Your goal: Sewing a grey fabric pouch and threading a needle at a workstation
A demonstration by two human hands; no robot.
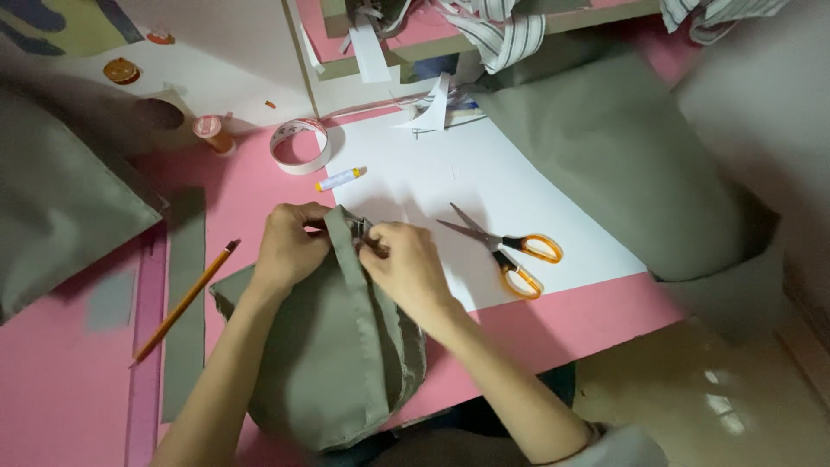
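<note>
Both your forearms came up from the bottom edge & angled inward, meeting over the pink table. Your left hand sat knuckles-up, fingers curled down & closed over the top edge of the olive fabric piece. Your right hand faced it, just beside, thumb & fingers pinched shut on the same edge, w/ a narrow folded strip of the cloth standing up betw. the two hands. Can't tell if anything small was in that pinch. The rest of the fabric piece hung toward you, bunched & rounded, under both wrists & over the table's near edge.

Right of your right hand, apart from it, orange-handled scissors lay blades parted on the white paper sheet. Left of your left arm lay a pencil, diagonal on the pink. Beyond the hands: tape roll, thread spool, small yellow-tipped chalk stick.
</note>
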